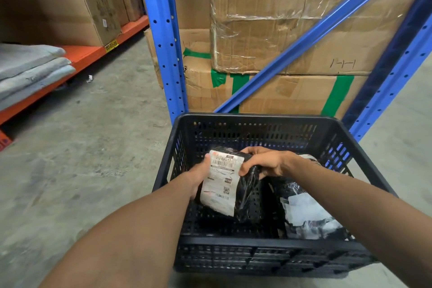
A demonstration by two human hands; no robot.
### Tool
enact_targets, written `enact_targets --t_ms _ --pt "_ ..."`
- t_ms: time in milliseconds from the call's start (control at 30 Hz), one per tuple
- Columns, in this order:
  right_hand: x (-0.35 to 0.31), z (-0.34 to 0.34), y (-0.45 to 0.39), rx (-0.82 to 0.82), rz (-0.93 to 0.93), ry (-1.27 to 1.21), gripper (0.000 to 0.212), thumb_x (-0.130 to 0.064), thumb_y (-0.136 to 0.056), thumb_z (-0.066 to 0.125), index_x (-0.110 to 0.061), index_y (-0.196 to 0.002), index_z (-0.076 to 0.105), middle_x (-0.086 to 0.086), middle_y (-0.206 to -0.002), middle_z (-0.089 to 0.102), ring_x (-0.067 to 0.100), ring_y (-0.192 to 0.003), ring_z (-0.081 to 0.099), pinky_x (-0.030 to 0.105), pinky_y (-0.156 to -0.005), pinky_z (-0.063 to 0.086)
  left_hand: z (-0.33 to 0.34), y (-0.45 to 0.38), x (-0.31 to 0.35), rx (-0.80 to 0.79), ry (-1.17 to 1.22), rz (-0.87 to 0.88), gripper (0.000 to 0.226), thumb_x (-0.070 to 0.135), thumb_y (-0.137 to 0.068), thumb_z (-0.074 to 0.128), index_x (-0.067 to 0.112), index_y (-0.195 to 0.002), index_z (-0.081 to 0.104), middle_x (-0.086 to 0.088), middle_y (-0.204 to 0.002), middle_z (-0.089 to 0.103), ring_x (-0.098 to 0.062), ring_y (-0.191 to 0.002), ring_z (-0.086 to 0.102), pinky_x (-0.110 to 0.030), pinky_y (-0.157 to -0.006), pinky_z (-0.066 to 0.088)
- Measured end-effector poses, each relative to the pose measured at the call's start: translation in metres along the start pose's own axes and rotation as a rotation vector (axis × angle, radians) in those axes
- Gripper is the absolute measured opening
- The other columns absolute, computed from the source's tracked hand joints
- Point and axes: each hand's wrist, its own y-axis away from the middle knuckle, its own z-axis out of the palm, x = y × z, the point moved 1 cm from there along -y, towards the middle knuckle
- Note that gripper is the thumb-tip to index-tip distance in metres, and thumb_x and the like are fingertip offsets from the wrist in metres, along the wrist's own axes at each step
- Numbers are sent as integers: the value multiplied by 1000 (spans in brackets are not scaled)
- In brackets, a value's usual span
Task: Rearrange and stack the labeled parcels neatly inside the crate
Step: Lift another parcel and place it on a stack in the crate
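A black slotted plastic crate [257, 121] stands on the concrete floor in front of me. Inside it, both hands hold one black plastic-wrapped parcel [247, 196] with a white shipping label facing up. My left hand [199, 174] grips its left edge, thumb on the label's top corner. My right hand [264, 161] clasps its upper right end. Another black parcel [308, 215] with a white label lies in the crate's right half, partly under my right forearm.
Blue steel racking uprights [163, 37] and a diagonal brace stand just behind the crate, with taped cardboard boxes [292, 30] stacked behind them. On the left, an orange shelf beam [88, 54] carries more boxes and folded grey pads [32, 65]. Bare concrete floor lies to the left.
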Motion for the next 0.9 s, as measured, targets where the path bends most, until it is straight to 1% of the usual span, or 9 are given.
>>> enact_targets --t_ms 67,167,267,433,533,600,700,800,900 --pt "2 3 -15 88 -21 -55 59 10 -64 81 -16 -111 57 20 -114 72 34 -96 71 35 -54 52 -3 -7 -6 91 -102 -31 74 65 -95 26 18 -152 34 -12 -147 50 -33 -132 51 -53 -111 40" --pt "8 11 -46 270 -107 -195 66 21 -65 77 -5 -124 60 31 -124 66 47 -114 66 54 -93 57 -9 -18 -14 211 -189 -89 67 58 -98 28 29 -157 16 -8 -160 29 -35 -141 36 -55 -106 41" --pt "16 26 -70 455 -104 -29 72 5 -73 82 -12 -138 57 15 -132 65 32 -126 60 42 -113 45 -7 -34 -17 266 -156 -24 57 39 -102 36 20 -155 25 -9 -153 41 -32 -135 44 -46 -106 40" --pt "28 37 -87 367 -51 94 82 5 -80 74 -12 -153 39 9 -141 61 22 -131 56 25 -111 43 4 -43 -18 195 -222 86 49 12 -97 45 14 -145 42 -10 -139 58 -28 -126 55 -38 -111 42" --pt "23 23 -79 355 -94 169 78 5 -84 69 -11 -153 38 14 -140 60 27 -127 60 38 -110 48 6 -43 -13 247 -321 55 60 21 -94 47 18 -152 32 -12 -153 42 -32 -138 42 -42 -118 34" --pt "16 6 -63 409 -146 275 60 3 -87 62 -12 -143 48 13 -127 64 29 -114 64 41 -102 53 12 -34 -4 384 -569 39 67 26 -90 49 22 -153 26 -14 -158 25 -36 -143 28 -47 -119 27" --pt "8 -25 -25 398 -217 534 32 -1 -85 52 -20 -109 60 13 -107 71 30 -98 67 40 -92 54 37 -14 18 503 -773 255 50 32 -84 60 20 -131 47 -11 -139 42 -33 -128 42 -45 -105 41" --pt "14 -52 17 240 -155 684 23 1 -86 59 -17 -100 62 8 -87 66 21 -81 61 29 -73 51 72 -1 27 -7 -614 302 25 28 -88 67 16 -109 64 -7 -114 64 -23 -99 62 -33 -86 53" --pt "26 -75 56 159 -61 621 22 4 -87 65 -4 -108 64 2 -85 66 9 -76 65 16 -70 49 110 15 15 -464 -743 97 58 35 -87 70 17 -138 49 -2 -117 65 -20 -109 64 -34 -89 54"
